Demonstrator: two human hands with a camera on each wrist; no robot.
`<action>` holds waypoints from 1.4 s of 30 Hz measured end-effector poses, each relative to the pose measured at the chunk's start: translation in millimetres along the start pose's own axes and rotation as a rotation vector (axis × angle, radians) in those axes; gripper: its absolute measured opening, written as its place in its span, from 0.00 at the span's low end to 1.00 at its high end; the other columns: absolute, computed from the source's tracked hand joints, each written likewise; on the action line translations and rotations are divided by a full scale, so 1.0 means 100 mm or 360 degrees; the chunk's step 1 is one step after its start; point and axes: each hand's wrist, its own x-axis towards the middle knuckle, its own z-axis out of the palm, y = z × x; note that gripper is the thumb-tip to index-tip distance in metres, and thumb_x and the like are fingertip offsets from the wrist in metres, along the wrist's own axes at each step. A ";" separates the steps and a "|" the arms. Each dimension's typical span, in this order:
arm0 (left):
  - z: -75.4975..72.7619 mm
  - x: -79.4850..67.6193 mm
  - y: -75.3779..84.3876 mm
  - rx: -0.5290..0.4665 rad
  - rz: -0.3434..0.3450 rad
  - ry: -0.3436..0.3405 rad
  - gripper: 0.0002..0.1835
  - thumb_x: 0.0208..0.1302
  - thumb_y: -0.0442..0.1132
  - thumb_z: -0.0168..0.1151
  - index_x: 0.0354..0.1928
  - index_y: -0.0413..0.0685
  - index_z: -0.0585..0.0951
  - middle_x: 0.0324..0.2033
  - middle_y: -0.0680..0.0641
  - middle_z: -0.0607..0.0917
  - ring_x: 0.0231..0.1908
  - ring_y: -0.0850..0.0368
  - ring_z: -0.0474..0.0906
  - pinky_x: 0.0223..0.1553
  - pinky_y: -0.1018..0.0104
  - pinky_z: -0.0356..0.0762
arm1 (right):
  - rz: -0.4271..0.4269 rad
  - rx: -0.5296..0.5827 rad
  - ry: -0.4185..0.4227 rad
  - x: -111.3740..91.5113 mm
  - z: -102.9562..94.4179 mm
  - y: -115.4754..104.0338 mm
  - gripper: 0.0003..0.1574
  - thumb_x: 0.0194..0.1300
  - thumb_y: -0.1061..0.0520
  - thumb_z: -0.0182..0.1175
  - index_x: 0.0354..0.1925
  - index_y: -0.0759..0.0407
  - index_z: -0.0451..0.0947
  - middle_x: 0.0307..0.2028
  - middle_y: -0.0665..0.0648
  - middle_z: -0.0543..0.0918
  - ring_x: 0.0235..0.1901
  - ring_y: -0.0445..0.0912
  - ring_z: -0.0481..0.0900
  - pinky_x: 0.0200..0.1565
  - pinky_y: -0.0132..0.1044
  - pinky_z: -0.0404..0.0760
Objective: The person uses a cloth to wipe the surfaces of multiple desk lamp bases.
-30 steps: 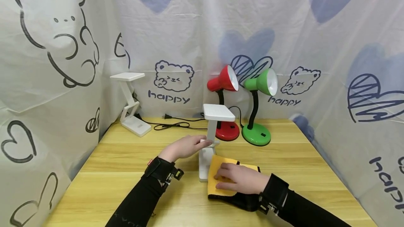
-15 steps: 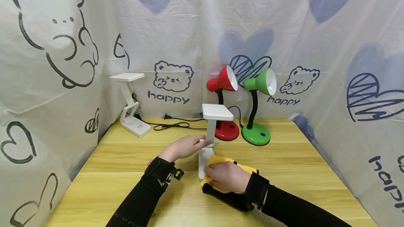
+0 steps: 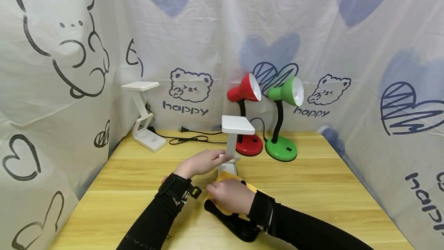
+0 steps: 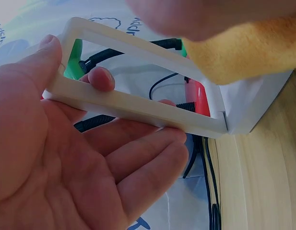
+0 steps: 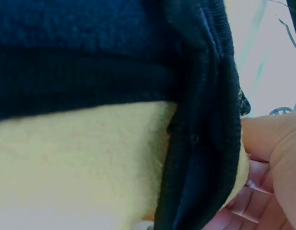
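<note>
A white folding desk lamp (image 3: 237,124) stands mid-table with its flat head on top. My left hand (image 3: 201,163) holds its jointed arm from the left; in the left wrist view, thumb and forefinger pinch one bar of the open white frame (image 4: 148,111), the other fingers stretched out underneath. Bunched in my right hand (image 3: 234,194) is a yellow cloth (image 4: 253,48) with black edging and a dark side. It lies over the near part of the lamp's base, hiding it. The right wrist view is mostly filled by the cloth, with curled fingers (image 5: 255,196) behind it.
A red gooseneck lamp (image 3: 249,144) stands behind the white one, with a green gooseneck lamp (image 3: 281,149) to its right. Another white folding lamp (image 3: 150,139) is at the back left. A black cord (image 3: 194,139) with a plug lies along the back.
My right hand has gone from resting spread on the cloth to gripping it, and has moved left with it across the lamp's base. The left hand has stayed in place.
</note>
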 end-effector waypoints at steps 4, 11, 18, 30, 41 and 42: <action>0.00 0.00 0.01 -0.0015 -0.0017 -0.0023 0.29 0.67 0.73 0.35 0.60 0.74 0.73 0.56 0.60 0.80 0.59 0.59 0.75 0.61 0.53 0.70 | 0.0047 0.0025 -0.0150 -0.11 -0.06 0.03 0.12 0.62 0.48 0.65 0.35 0.50 0.72 0.21 0.43 0.71 0.17 0.34 0.66 0.18 0.23 0.56; 0.01 0.03 0.00 0.0018 -0.0045 -0.0013 0.31 0.65 0.75 0.34 0.62 0.75 0.72 0.57 0.60 0.79 0.60 0.59 0.74 0.61 0.54 0.70 | 0.0133 -0.0035 -0.0321 -0.40 -0.15 0.18 0.17 0.57 0.44 0.68 0.38 0.47 0.72 0.25 0.40 0.73 0.24 0.33 0.72 0.25 0.25 0.74; 0.02 0.03 0.00 0.0020 -0.0066 -0.0009 0.31 0.65 0.75 0.35 0.61 0.74 0.73 0.55 0.59 0.80 0.58 0.59 0.75 0.60 0.53 0.72 | 0.0148 0.0027 -0.0357 -0.59 -0.19 0.30 0.22 0.56 0.45 0.71 0.45 0.47 0.73 0.28 0.41 0.75 0.25 0.33 0.74 0.26 0.25 0.75; 0.03 0.04 0.02 0.0014 -0.0031 0.0006 0.30 0.66 0.73 0.36 0.62 0.73 0.73 0.55 0.59 0.81 0.57 0.60 0.76 0.61 0.53 0.71 | 0.0102 -0.0037 -0.0245 -0.31 -0.14 0.12 0.16 0.58 0.46 0.68 0.39 0.47 0.73 0.26 0.42 0.73 0.21 0.35 0.70 0.20 0.26 0.69; 0.03 0.05 0.00 0.0063 -0.0016 -0.0003 0.31 0.65 0.75 0.33 0.62 0.77 0.71 0.54 0.60 0.81 0.56 0.60 0.77 0.59 0.53 0.72 | 0.0119 0.0063 -0.0220 -0.22 -0.05 0.09 0.14 0.61 0.45 0.66 0.37 0.47 0.72 0.25 0.41 0.72 0.21 0.33 0.69 0.20 0.24 0.66; 0.03 0.05 0.00 0.0069 -0.0020 -0.0004 0.32 0.65 0.75 0.33 0.63 0.76 0.71 0.55 0.59 0.81 0.56 0.59 0.77 0.60 0.53 0.72 | 0.0121 0.0042 -0.0234 -0.23 -0.06 0.11 0.15 0.60 0.45 0.66 0.38 0.47 0.72 0.25 0.40 0.71 0.21 0.32 0.69 0.20 0.23 0.68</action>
